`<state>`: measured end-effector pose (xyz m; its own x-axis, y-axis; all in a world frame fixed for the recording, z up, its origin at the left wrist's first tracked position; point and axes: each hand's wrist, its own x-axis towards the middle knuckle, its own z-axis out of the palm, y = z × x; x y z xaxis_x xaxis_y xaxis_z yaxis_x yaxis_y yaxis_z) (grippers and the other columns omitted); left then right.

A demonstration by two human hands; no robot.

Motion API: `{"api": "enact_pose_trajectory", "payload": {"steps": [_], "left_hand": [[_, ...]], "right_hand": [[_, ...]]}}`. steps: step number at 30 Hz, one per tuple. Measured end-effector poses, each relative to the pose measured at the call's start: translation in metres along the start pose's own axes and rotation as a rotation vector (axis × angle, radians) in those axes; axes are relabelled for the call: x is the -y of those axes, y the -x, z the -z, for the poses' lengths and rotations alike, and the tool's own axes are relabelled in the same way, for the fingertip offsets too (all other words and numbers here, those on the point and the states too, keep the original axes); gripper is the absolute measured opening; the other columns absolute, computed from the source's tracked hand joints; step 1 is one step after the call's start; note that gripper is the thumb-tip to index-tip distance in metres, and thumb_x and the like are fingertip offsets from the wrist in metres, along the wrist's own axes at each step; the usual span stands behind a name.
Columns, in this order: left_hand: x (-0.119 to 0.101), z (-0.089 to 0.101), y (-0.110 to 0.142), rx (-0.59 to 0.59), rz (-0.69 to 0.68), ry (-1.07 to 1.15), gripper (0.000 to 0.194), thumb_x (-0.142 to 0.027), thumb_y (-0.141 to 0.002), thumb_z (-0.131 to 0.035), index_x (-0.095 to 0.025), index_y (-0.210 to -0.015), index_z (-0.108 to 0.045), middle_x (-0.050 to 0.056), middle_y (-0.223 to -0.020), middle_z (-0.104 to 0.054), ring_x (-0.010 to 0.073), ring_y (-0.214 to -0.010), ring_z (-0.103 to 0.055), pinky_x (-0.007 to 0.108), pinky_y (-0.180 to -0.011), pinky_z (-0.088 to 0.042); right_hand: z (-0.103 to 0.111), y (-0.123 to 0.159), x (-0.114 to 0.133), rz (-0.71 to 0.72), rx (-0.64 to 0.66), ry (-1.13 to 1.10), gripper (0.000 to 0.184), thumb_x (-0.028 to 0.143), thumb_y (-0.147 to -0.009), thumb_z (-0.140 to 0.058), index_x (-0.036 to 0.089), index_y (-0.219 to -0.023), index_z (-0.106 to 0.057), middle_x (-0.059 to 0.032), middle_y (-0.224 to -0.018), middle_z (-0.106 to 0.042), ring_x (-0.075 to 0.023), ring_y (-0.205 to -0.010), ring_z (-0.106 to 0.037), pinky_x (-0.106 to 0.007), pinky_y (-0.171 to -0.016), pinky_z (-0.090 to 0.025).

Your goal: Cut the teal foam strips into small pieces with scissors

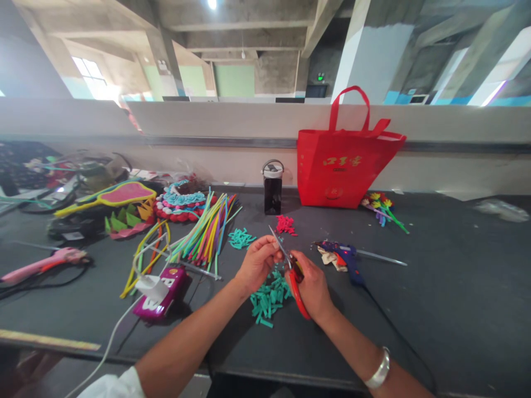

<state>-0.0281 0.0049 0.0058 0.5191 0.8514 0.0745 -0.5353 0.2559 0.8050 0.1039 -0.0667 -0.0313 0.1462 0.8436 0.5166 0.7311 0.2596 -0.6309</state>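
My right hand (312,287) is closed round the red handles of a pair of scissors (290,265), whose blades point up and left. My left hand (259,261) is pinched shut just left of the blades, holding something too small to make out. Below both hands lies a heap of short teal cut pieces (267,298) on the dark table (435,298). A smaller teal pile (240,237) and a red pile (285,224) lie farther back.
A bundle of coloured sticks (203,232) lies to the left, near a magenta device (160,298) with a white cable. A blue glue gun (346,257) rests to the right. A dark bottle (272,188) and a red tote bag (344,160) stand at the back. Craft flowers (381,207) lie beside the bag.
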Motion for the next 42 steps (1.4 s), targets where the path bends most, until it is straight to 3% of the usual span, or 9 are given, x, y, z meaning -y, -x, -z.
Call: {"api": "enact_pose_trajectory", "payload": {"steps": [4, 11, 20, 27, 33, 42], "left_hand": [[-0.0008, -0.0005, 0.0004, 0.006, 0.011, 0.018, 0.012, -0.021, -0.072, -0.071, -0.013, -0.072, -0.061, -0.002, -0.06, -0.058, 0.0052, -0.053, -0.051, 0.016, -0.055, -0.04], [0.0002, -0.001, 0.0017, 0.01, 0.025, 0.002, 0.012, -0.021, -0.072, -0.071, -0.014, -0.073, -0.061, -0.002, -0.06, -0.058, 0.0059, -0.054, -0.052, 0.017, -0.056, -0.039], [-0.0005, 0.0013, -0.0003, 0.014, -0.014, 0.011, 0.012, -0.022, -0.073, -0.069, -0.015, -0.075, -0.06, -0.003, -0.059, -0.055, 0.0069, -0.053, -0.05, 0.02, -0.059, -0.04], [-0.0012, -0.0004, -0.0003, -0.011, -0.005, -0.007, 0.016, -0.025, -0.072, -0.07, -0.014, -0.073, -0.058, -0.001, -0.06, -0.056, 0.0075, -0.054, -0.05, 0.02, -0.057, -0.039], [-0.0009, -0.0022, 0.0007, -0.006, 0.01, 0.005, 0.017, -0.024, -0.07, -0.072, -0.014, -0.073, -0.059, -0.002, -0.06, -0.056, 0.0061, -0.053, -0.049, 0.018, -0.056, -0.039], [-0.001, -0.0007, 0.0008, 0.014, 0.014, 0.001, 0.014, -0.022, -0.072, -0.07, -0.014, -0.075, -0.06, -0.002, -0.06, -0.056, 0.0066, -0.053, -0.05, 0.02, -0.058, -0.04]], "right_hand": [[0.0012, -0.0002, 0.0038, 0.002, 0.0, -0.033, 0.028, 0.016, -0.078, -0.05, 0.021, -0.105, -0.057, -0.0009, -0.083, -0.065, -0.0148, -0.07, -0.062, -0.023, -0.068, -0.047], [0.001, -0.0017, 0.003, -0.03, 0.023, -0.06, 0.032, 0.016, -0.077, -0.051, 0.021, -0.108, -0.056, -0.0024, -0.091, -0.067, -0.0163, -0.079, -0.062, -0.025, -0.073, -0.047], [0.0019, -0.0003, 0.0055, -0.082, 0.0, -0.056, 0.028, 0.019, -0.078, -0.05, 0.02, -0.105, -0.057, 0.0015, -0.076, -0.064, -0.013, -0.063, -0.058, -0.022, -0.063, -0.045], [0.0014, -0.0011, 0.0036, -0.051, 0.015, 0.014, 0.034, 0.019, -0.078, -0.053, 0.022, -0.111, -0.055, -0.0037, -0.094, -0.067, -0.0186, -0.082, -0.064, -0.027, -0.073, -0.049], [0.0022, -0.0017, 0.0047, -0.053, 0.035, -0.017, 0.03, 0.018, -0.079, -0.051, 0.021, -0.108, -0.056, -0.0019, -0.088, -0.065, -0.0165, -0.076, -0.062, -0.026, -0.072, -0.047], [0.0013, -0.0012, 0.0049, -0.036, 0.009, -0.065, 0.021, 0.02, -0.079, -0.049, 0.021, -0.098, -0.059, 0.0026, -0.069, -0.059, -0.0125, -0.059, -0.054, -0.02, -0.059, -0.042]]}}
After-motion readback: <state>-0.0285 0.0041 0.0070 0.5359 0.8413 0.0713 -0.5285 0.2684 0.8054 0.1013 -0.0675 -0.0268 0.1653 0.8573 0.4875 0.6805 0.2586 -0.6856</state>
